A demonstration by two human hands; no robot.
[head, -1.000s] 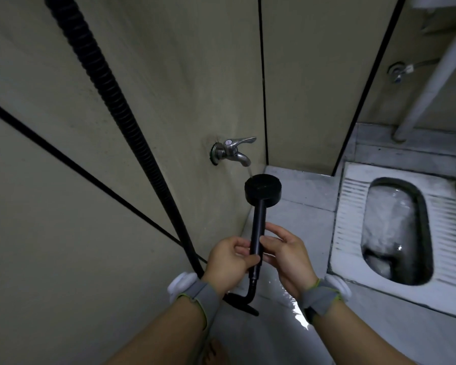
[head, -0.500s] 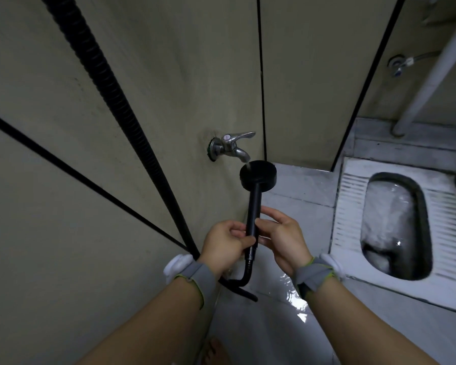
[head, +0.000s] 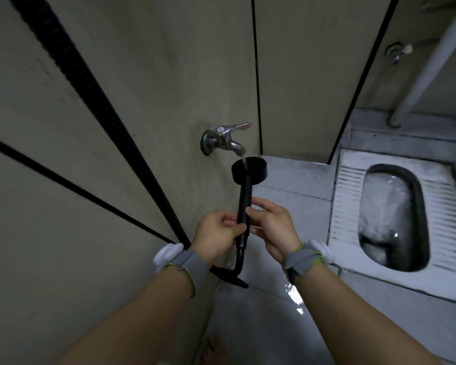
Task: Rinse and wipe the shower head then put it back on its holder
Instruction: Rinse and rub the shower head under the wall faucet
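Observation:
The black shower head (head: 249,170) stands upright, its round head right under the spout of the chrome wall tap (head: 225,140). A thin stream of water falls from the spout onto the head. My left hand (head: 216,234) grips the lower part of the black handle from the left. My right hand (head: 273,227) holds the same handle from the right with its fingertips. The black ribbed hose (head: 90,101) runs from the handle's bottom up along the left wall. The holder is out of view.
A white squat toilet pan (head: 395,219) is set in the floor at the right. The grey floor (head: 295,201) is wet, with a puddle near my right wrist. A grey pipe (head: 427,64) slants down the far right wall. My bare foot shows at the bottom.
Both hands have lifted the shower head up toward the tap, so its round head now sits directly under the spout. The grip on the handle is the same.

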